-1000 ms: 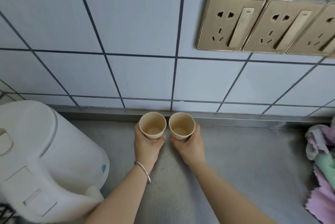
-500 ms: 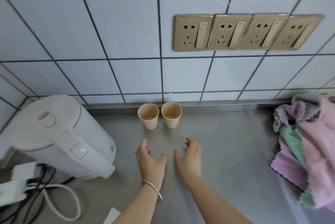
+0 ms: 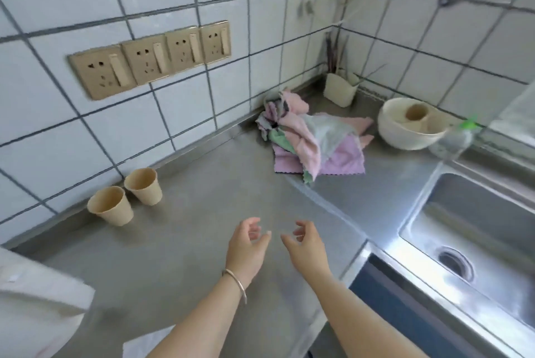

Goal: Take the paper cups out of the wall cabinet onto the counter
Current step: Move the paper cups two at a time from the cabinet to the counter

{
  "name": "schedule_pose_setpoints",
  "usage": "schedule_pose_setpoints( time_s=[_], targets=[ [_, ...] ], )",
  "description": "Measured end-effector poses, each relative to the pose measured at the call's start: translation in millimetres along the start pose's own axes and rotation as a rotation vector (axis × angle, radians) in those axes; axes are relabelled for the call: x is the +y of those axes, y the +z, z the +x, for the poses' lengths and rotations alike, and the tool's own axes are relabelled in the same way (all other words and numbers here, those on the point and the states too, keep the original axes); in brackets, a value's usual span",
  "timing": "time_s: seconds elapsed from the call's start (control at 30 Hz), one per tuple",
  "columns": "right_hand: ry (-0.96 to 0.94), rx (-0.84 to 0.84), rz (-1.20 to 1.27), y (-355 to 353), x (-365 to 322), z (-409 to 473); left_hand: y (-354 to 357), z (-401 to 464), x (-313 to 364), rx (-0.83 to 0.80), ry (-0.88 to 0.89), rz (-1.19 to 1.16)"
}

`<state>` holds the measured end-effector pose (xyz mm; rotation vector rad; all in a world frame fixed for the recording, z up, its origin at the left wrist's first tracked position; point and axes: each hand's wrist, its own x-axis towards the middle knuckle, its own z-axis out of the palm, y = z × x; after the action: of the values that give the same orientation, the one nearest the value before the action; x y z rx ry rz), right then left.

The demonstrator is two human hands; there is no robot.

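Note:
Two tan paper cups stand upright side by side on the grey counter (image 3: 185, 242) against the tiled wall: the left cup (image 3: 111, 209) and the right cup (image 3: 144, 186). Both look empty. My left hand (image 3: 246, 247), with a silver bangle at the wrist, hovers over the counter well to the right of the cups, fingers apart and holding nothing. My right hand (image 3: 307, 244) is just beside it, also open and empty. The wall cabinet is out of view.
A white kettle (image 3: 37, 302) fills the lower left. Gold wall sockets (image 3: 150, 58) sit above the cups. A pile of pastel cloths (image 3: 312, 140), a white bowl (image 3: 411, 123) and a utensil holder (image 3: 340, 88) lie at the back right. A steel sink (image 3: 474, 230) is at the right.
Both hands let go of the cups and pulled back toward me. The view has swung right, so the cups now sit at the left and the sink has come into view.

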<state>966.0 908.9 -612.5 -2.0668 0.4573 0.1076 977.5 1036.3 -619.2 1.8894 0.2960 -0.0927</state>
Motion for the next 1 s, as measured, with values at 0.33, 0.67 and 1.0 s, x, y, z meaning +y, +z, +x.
schedule_pose_setpoints(
  time_s=[0.33,0.67,1.0],
  targets=[
    [0.330,0.616,0.222,-227.3,129.0,-155.5,210.5,-175.7,86.0,-0.796,0.244,0.173],
    [0.615,1.085,0.393,-367.4,251.8,-385.8,341.0,-445.8,124.8,-1.351,0.465,0.233],
    [0.702,1.455,0.325,-497.1,296.8,-559.8,421.0,-653.5,183.7,-1.680,0.512,0.200]
  ],
)
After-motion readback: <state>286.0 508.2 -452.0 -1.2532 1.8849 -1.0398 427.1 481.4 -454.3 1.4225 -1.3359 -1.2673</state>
